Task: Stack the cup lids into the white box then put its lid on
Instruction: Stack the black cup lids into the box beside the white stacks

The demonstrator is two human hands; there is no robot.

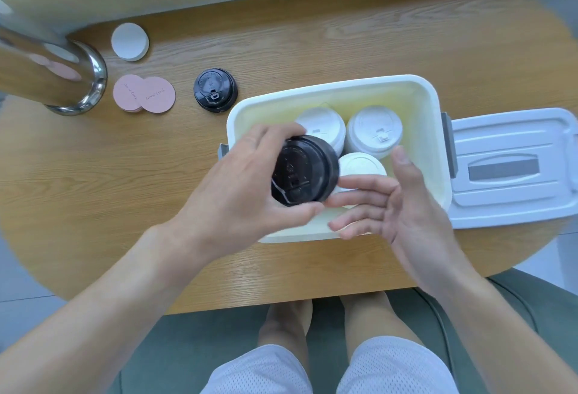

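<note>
My left hand (240, 187) grips a stack of black cup lids (305, 171) above the near left part of the white box (419, 90). My right hand (391, 202) is open, its straight fingers reaching under the black stack. Inside the box stand three stacks of white cup lids: one at the back left (325, 127), one at the back right (375, 130) and one in the middle (362, 166). Another stack of black lids (215, 90) stands on the table left of the box. The box's white lid (513, 168) lies flat to the right of the box.
The wooden table (125, 174) also holds two piles of pink round coasters (144, 93), a pile of white round coasters (129, 41) and a shiny metal column base (62, 77) at the far left. My knees and a green seat show below the table's near edge.
</note>
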